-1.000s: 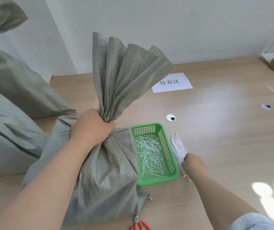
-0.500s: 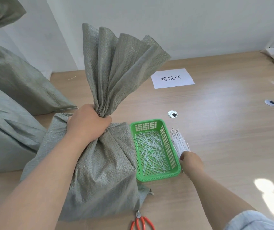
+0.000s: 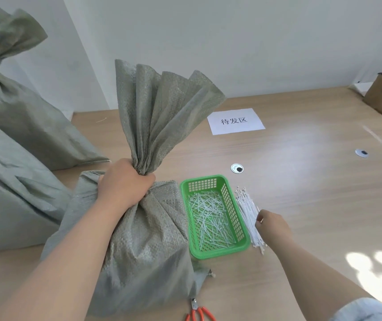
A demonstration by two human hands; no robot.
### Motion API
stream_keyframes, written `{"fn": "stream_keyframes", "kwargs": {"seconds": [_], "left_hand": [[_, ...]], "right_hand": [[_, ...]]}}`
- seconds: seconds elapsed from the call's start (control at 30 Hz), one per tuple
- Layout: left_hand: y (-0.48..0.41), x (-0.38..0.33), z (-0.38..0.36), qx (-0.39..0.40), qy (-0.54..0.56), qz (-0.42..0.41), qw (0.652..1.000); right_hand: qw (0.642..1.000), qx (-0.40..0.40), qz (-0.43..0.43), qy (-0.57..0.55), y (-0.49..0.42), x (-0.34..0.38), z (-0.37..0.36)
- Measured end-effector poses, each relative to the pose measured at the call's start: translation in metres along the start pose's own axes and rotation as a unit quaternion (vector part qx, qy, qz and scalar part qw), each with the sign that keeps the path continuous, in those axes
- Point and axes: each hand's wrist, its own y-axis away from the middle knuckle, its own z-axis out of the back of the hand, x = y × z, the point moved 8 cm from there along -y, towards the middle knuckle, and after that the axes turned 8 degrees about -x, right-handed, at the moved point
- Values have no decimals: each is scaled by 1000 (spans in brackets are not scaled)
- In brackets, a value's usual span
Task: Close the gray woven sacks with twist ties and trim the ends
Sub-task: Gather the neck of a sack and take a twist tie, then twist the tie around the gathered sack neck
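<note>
The worktop (image 3: pixel 301 181) is carrying the gray woven sack (image 3: pixel 143 239) at front left. Soft and bulky-looking, it is probably best held at its gathered neck, where the left hand (image 3: pixel 125 184) is clamping its fingers round the bunched cloth. The right hand (image 3: pixel 272 224) is hovering, wrist dipped, over the thin twist ties (image 3: pixel 246 209); whether its fingers are pinching one is not showing.

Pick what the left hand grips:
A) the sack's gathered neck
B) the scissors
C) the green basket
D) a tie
A: the left hand is curled round the bunched neck of the sack, while the scissors lie untouched below it.
</note>
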Motion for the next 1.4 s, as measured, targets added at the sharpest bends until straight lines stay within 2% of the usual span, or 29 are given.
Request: {"fn": "stream_keyframes", "kwargs": {"seconds": [0.3, 0.57, 0.83, 1.0, 1.13, 1.2, 1.33, 1.4], "left_hand": [[8, 37, 16, -11, 81, 11, 997], [18, 62, 29, -19, 163, 28, 986], [20, 81, 35, 3, 262, 40, 964], [24, 84, 38, 4, 272, 47, 961], [26, 84, 41, -10, 266, 24, 964], [28, 81, 46, -33, 261, -1, 965], [26, 80, 53, -95, 280, -73, 953], [24, 82, 53, -133, 254, -95, 953]], "right_hand": [[994, -69, 39, -80, 18, 37, 64], [946, -122, 93, -286, 51, 127, 128], [852, -77, 112, -506, 98, 249, 171], [806, -54, 119, -577, 131, 304, 174], [776, -4, 79, -626, 156, 328, 153], [769, 24, 69, -635, 166, 339, 140], [779, 24, 90, -620, 185, 354, 138], [781, 40, 96, -616, 193, 358, 140]]}}
